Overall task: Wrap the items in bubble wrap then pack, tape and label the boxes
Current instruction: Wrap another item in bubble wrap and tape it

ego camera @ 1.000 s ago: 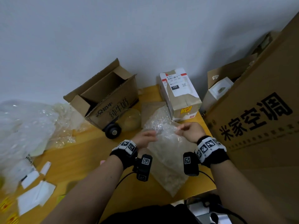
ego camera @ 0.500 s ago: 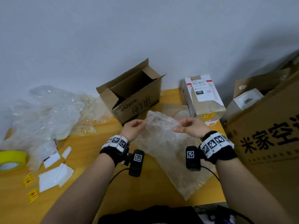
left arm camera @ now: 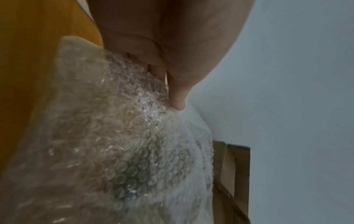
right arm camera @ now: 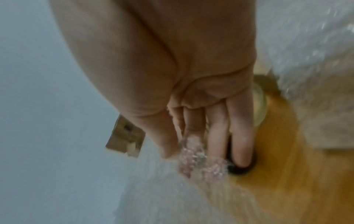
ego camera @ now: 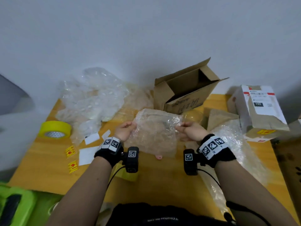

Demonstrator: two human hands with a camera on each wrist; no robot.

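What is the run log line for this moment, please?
stage: wrapping | left hand: pinches bubble wrap | right hand: pinches bubble wrap | box: open

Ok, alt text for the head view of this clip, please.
Two hands, left hand and right hand, pinch the top corners of a bubble wrap sheet above a wooden table. Behind it stands an open cardboard box; a yellow tape roll lies at left.

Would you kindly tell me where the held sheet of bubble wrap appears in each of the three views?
Head: held bubble wrap sheet at centre, stretched between left hand and right hand.
Left wrist: fills the lower left, pinched.
Right wrist: lower centre edge, pinched.
Shared landmark: open cardboard box, at lower right and centre left.
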